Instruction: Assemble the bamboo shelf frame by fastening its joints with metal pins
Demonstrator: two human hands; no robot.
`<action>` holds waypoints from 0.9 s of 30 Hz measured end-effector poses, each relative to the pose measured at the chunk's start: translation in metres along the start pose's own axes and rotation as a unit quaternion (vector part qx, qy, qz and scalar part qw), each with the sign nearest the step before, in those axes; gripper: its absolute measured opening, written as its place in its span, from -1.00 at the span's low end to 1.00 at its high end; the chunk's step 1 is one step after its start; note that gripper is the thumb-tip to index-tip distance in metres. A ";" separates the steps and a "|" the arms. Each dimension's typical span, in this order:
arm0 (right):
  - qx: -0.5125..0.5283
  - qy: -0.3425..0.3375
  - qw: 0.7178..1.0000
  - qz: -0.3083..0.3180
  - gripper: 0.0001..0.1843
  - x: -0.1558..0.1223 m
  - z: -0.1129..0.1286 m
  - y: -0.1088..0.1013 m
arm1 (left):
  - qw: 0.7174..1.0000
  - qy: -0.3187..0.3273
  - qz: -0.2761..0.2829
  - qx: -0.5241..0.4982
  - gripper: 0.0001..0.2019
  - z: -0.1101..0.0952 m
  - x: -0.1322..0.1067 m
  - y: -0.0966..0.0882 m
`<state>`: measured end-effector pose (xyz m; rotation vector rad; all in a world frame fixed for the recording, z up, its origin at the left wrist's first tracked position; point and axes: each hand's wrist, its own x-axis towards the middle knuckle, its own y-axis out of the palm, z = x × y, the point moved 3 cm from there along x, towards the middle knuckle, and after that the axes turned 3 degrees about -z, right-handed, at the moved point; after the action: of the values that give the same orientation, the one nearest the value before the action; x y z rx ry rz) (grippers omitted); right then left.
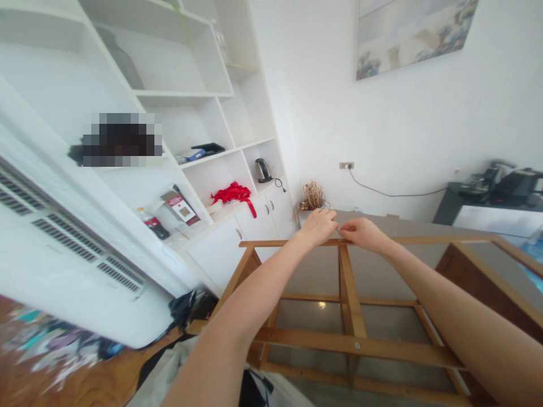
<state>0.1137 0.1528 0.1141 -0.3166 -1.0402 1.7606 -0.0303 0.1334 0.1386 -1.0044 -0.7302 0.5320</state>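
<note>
Left hand, fingers' state unclear, bends over the far edge of the wooden frame; right hand sits just beside it, fingers pressed together.

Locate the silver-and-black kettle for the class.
In the head view, left of centre, the kettle stands in a low compartment of the white shelving unit, right of the red fabric and up and left of the left hand.

wooden frame | brown, open-sided | central divider joined | lower centre to right
</note>
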 end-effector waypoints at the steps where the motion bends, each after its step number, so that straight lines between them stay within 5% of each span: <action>1: -0.005 -0.001 1.000 0.001 -0.70 0.000 -0.001 0.000 | 1.000 -0.013 0.005 -0.003 -0.78 -0.001 -0.001 -0.001; 11: -0.053 -0.045 0.998 0.002 -0.75 0.000 0.001 0.006 | 0.992 -0.114 0.045 -0.008 -0.71 -0.017 -0.032 -0.013; 27: -0.129 -0.113 0.985 -0.015 -0.76 0.002 0.004 0.008 | 0.988 -0.146 0.041 0.000 -0.72 -0.032 -0.038 -0.025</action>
<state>0.1051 0.1522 0.1104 -0.2640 -1.4341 1.6631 -0.0285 0.0779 0.1389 -0.9692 -0.9511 0.7612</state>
